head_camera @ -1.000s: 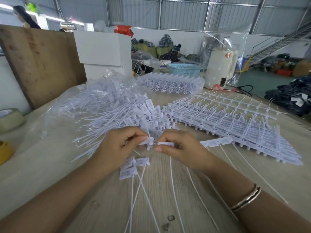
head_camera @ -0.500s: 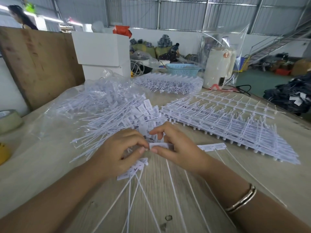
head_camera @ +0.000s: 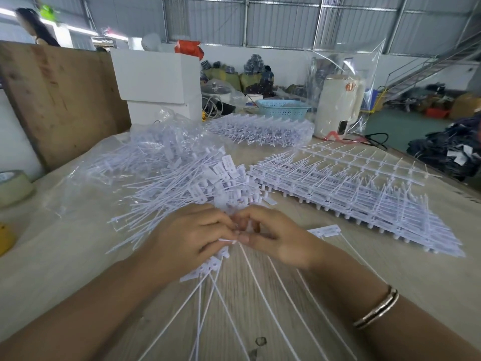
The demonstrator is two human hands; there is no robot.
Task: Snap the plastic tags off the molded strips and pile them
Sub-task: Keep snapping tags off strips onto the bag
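Observation:
My left hand (head_camera: 190,238) and my right hand (head_camera: 276,235) meet at the table's middle, fingertips pinching a short white molded strip of tags (head_camera: 229,241) between them. Several tags (head_camera: 205,268) still on it hang under my left hand, their long thin tails running toward me. One more tag (head_camera: 325,230) of the strip sticks out to the right of my right hand. Just beyond my hands lies the loose pile of snapped-off tags (head_camera: 187,183). A stack of whole molded strips (head_camera: 351,194) lies to the right.
A clear bag of tags (head_camera: 156,149) sits behind the pile, and a wrapped bundle of strips (head_camera: 263,131) further back. White boxes (head_camera: 156,82), a blue basket (head_camera: 283,108) and a white appliance (head_camera: 335,105) line the far edge. A tape roll (head_camera: 13,186) sits left.
My hands have drawn closer together, fingertips now touching, and the strip is bent down between them. The tags under my left hand have shifted slightly toward me.

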